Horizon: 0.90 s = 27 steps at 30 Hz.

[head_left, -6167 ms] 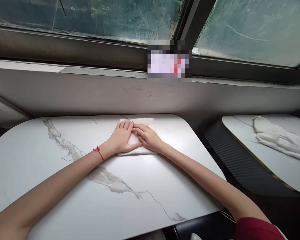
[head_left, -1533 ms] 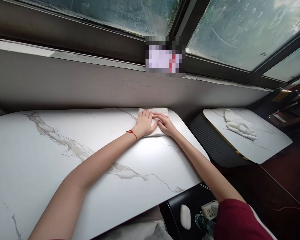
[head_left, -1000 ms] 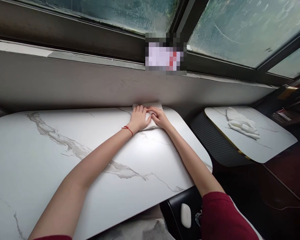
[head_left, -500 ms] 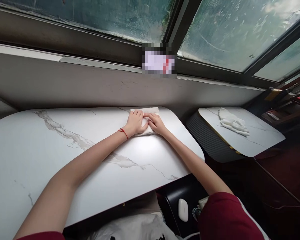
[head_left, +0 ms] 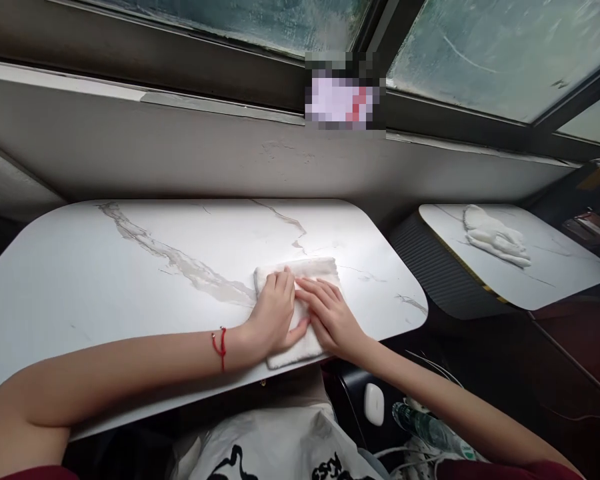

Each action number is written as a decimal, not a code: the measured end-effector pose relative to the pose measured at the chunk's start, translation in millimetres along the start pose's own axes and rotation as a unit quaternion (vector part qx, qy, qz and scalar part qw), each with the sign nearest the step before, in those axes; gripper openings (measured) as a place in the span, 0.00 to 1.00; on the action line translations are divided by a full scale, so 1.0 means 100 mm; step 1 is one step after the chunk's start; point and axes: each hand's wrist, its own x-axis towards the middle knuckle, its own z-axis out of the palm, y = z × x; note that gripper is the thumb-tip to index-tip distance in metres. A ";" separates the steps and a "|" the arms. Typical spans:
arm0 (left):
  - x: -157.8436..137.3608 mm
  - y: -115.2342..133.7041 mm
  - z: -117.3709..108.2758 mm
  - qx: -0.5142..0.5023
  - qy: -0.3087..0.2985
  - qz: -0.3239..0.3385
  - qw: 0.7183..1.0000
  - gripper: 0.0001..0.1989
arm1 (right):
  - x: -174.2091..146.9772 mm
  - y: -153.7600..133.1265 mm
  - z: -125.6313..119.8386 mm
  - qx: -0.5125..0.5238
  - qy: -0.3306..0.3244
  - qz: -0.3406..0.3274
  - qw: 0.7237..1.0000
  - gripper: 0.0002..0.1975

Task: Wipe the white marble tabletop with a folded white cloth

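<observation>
A folded white cloth (head_left: 313,268) lies on the marble-patterned tabletop (head_left: 145,287), close to its front edge. My left hand (head_left: 275,312) presses down on the cloth's left half, its fingers together and bent, thumb out to the side. On the right half rests my right hand (head_left: 330,313), fingers slanting forward and left over the fabric. Both hands hold the cloth against the table, with their fingertips almost meeting. The undersides of the palms are hidden. A red string bracelet (head_left: 222,348) circles my left wrist.
A second marble-topped table (head_left: 555,273) stands at the right, bearing a crumpled white cloth (head_left: 495,237). Wall and window frame (head_left: 205,77) run behind. Below the front edge are a white plastic bag (head_left: 280,440), a small white case (head_left: 374,404) and a clear bottle (head_left: 430,430).
Both hands have drawn the cloth from the table's back edge toward me, near the front edge. The view has shifted slightly, and more of the bottle now shows.
</observation>
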 end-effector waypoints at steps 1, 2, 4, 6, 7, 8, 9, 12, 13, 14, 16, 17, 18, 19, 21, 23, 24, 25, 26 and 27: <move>-0.06 0.03 0.00 0.008 -0.009 0.000 1.000 0.37 | -0.03 -0.07 0.00 -0.004 -0.003 -0.004 1.000 0.26; -0.11 0.04 -0.01 0.014 -0.020 -0.002 1.000 0.37 | -0.04 -0.11 0.00 -0.007 -0.003 -0.008 1.000 0.26; -0.14 0.05 -0.02 0.015 -0.035 -0.011 0.999 0.37 | -0.03 -0.15 0.00 -0.012 -0.002 -0.011 1.000 0.27; -0.12 0.03 -0.02 0.001 -0.032 -0.020 0.999 0.38 | 0.00 -0.14 0.00 -0.015 0.000 -0.005 1.000 0.27; -0.10 0.01 -0.02 -0.008 -0.029 -0.022 0.999 0.38 | 0.03 -0.12 0.00 -0.016 0.001 -0.001 1.000 0.28; -0.08 -0.01 -0.02 -0.014 -0.028 -0.024 0.999 0.37 | 0.05 -0.10 0.01 -0.017 0.001 0.001 1.000 0.29; -0.05 -0.04 -0.01 -0.017 -0.028 -0.025 0.999 0.37 | 0.08 -0.07 0.02 -0.018 0.001 0.001 1.000 0.31; 0.04 -0.19 0.03 -0.022 -0.022 -0.034 0.999 0.38 | 0.21 0.06 0.06 -0.019 -0.014 -0.009 1.000 0.35; 0.08 -0.25 0.06 -0.026 -0.016 -0.039 0.999 0.38 | 0.27 0.12 0.08 -0.021 -0.020 -0.009 1.000 0.36; 0.12 -0.32 0.09 -0.033 -0.010 -0.045 0.998 0.38 | 0.34 0.18 0.11 -0.023 -0.026 -0.006 0.999 0.36; 0.21 -0.46 0.17 -0.049 0.007 -0.059 0.997 0.39 | 0.49 0.30 0.16 -0.025 -0.035 0.002 0.999 0.36; 0.26 -0.53 0.22 -0.057 0.017 -0.067 0.996 0.39 | 0.57 0.36 0.19 -0.025 -0.039 0.005 0.999 0.35; 0.30 -0.61 0.26 -0.063 0.028 -0.076 0.995 0.40 | 0.65 0.41 0.22 -0.025 -0.044 0.005 0.999 0.34; 0.34 -0.68 0.30 -0.067 0.038 -0.084 0.993 0.40 | 0.73 0.46 0.24 -0.026 -0.048 0.003 0.999 0.32; 0.40 -0.81 0.37 -0.076 0.054 -0.093 0.991 0.40 | 0.88 0.53 0.29 -0.033 -0.052 -0.001 0.998 0.30; 0.44 -0.93 0.42 -0.087 0.068 -0.096 0.989 0.39 | 1.02 0.59 0.33 -0.042 -0.055 -0.006 0.998 0.29; 0.45 -0.98 0.44 -0.091 0.074 -0.098 0.988 0.39 | 1.08 0.61 0.36 -0.046 -0.058 -0.008 0.997 0.29; 0.46 -1.03 0.46 -0.093 0.079 -0.102 0.987 0.39 | 1.13 0.64 0.38 -0.048 -0.061 -0.011 0.997 0.29; 0.47 -1.08 0.47 -0.094 0.082 -0.108 0.986 0.38 | 1.19 0.67 0.40 -0.050 -0.065 -0.014 0.997 0.29; 0.48 -1.13 0.49 -0.092 0.083 -0.113 0.986 0.38 | 1.25 0.69 0.43 -0.052 -0.068 -0.017 0.996 0.28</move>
